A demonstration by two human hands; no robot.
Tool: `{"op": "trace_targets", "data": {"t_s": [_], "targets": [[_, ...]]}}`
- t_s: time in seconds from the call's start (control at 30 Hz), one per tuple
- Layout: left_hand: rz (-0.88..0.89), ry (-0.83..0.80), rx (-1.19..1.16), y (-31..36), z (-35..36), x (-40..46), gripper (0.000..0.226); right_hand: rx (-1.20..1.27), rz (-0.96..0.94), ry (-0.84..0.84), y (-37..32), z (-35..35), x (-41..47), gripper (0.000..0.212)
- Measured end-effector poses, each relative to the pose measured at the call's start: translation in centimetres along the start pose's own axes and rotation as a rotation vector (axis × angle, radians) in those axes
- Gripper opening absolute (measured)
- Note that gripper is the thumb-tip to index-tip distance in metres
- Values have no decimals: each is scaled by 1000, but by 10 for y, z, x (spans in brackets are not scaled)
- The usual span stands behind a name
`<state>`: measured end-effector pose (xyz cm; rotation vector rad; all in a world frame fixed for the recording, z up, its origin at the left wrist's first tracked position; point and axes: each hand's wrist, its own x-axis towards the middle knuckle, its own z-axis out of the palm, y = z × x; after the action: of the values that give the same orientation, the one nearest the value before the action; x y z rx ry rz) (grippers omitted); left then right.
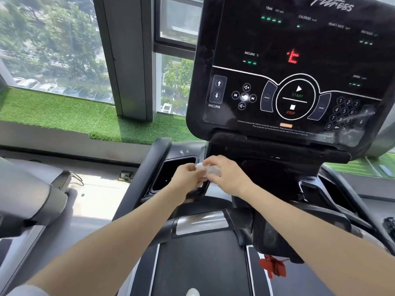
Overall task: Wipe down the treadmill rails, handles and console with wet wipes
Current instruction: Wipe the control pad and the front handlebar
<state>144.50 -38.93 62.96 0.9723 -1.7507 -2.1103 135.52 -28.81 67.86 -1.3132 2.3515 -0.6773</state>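
Forearms, two, bare, entered from the lower edge and met below the console.

Left hand point(188, 178): fingers curled, pinching the near end of a crumpled translucent white wet wipe point(208, 169).
Right hand point(226, 176): fingers curled over the wipe's far end. The wipe sat bunched between both hands, above the dark tray area, touching neither panel nor rail as far as could be told.

Black rectangular cup-holder recess point(171, 174): just left of the left hand, open-topped. Judged risk: a loosened pinch would drop the wipe into it.

Black glossy console panel with lit green and red readouts point(288, 67): above the hands, powered. Judged risk: a wet pass over the round START/STOP control point(296, 99) could set the belt going underfoot; excess moisture might seep at the keypad.

Red plastic safety clip point(273, 267): hung low right, near the right forearm; a sweep could snag it.

Silver-banded black front handlebar point(201, 223): crossed beneath both wrists, limiting downward travel.

Open room: upward to the panel, and leftward over the black side rail point(149, 169). Rightward the housing crowded close.
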Motion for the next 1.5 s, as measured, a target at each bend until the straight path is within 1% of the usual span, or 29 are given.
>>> {"op": "trace_targets", "data": {"t_s": [0.03, 0.07, 0.1, 0.13, 0.2, 0.27, 0.4, 0.53, 0.7, 0.8, 0.87, 1.0, 1.17, 1.23, 1.37, 1.5], "targets": [[-7, -22, -20, 2, 2, -1, 15, -74, -22, 27, 1, 1, 2, 27], [-3, -22, 19, 1, 2, 1, 12, -157, -39, 55, 2, 2, 5, 28], [19, 0, 115, 0, 1, 3, 9, -269, -62, 74, 3, 2, 8, 27], [53, 43, 260, -1, -3, 6, 7, -416, -89, 78, 3, 4, 11, 27], [105, 157, 518, -4, -15, 9, 2, -683, -141, 61, 1, 9, 19, 24], [123, 203, 614, -10, -29, 8, 2, -760, -133, 8, 0, 15, 24, 22], [126, 197, 733, -24, -52, -4, 10, -792, -88, -135, -2, 18, 29, 24], [152, 152, 809, -33, -59, -12, 14, -802, -154, -288, -8, 16, 22, 23], [191, 121, 863, -37, -63, -17, 14, -821, -244, -399, -19, 26, 12, 23], [202, 120, 884, -40, -68, -17, 13, -849, -290, -400, -20, 30, 7, 30], [205, 126, 892, -41, -72, -18, 13, -821, -275, -378, -23, 33, 4, 31], [221, 138, 892, -41, -79, -19, 15, -774, -245, -377, -35, 40, 1, 23], [232, 178, 901, -40, -93, -19, 15, -749, -253, -346, -44, 51, 2, 27], [245, 198, 908, -40, -98, -21, 17, -725, -261, -342, -47, 58, 6, 25], [281, 202, 963, -45, -109, -27, 20, -702, -331, -392, -49, 69, 15, 22], [288, 225, 974, -50, -117, -32, 19, -686, -359, -437, -52, 77, 28, 20]]}}
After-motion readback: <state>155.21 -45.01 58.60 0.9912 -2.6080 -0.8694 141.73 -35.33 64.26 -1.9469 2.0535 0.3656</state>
